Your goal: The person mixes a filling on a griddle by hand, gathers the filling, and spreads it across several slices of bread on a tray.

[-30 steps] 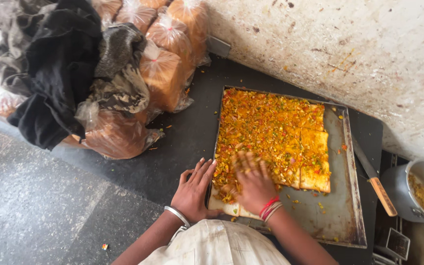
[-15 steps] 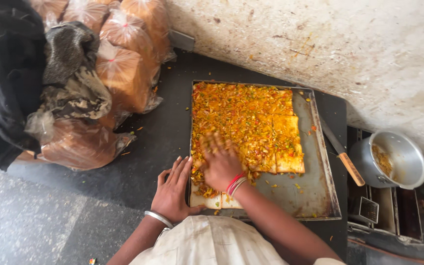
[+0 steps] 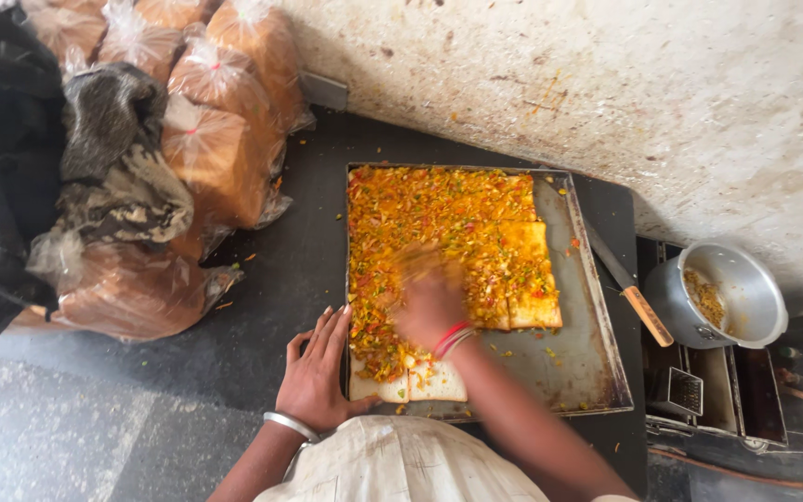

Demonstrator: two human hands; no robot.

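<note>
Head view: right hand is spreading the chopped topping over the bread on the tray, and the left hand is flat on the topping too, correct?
Not quite. In the head view the left hand rests on the dark counter against the tray edge, not on the topping. The right hand is on the topping.

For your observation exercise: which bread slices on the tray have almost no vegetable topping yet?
The two bread slices at the tray's near edge, just below the right hand; they show pale bread, the others are covered orange.
</note>
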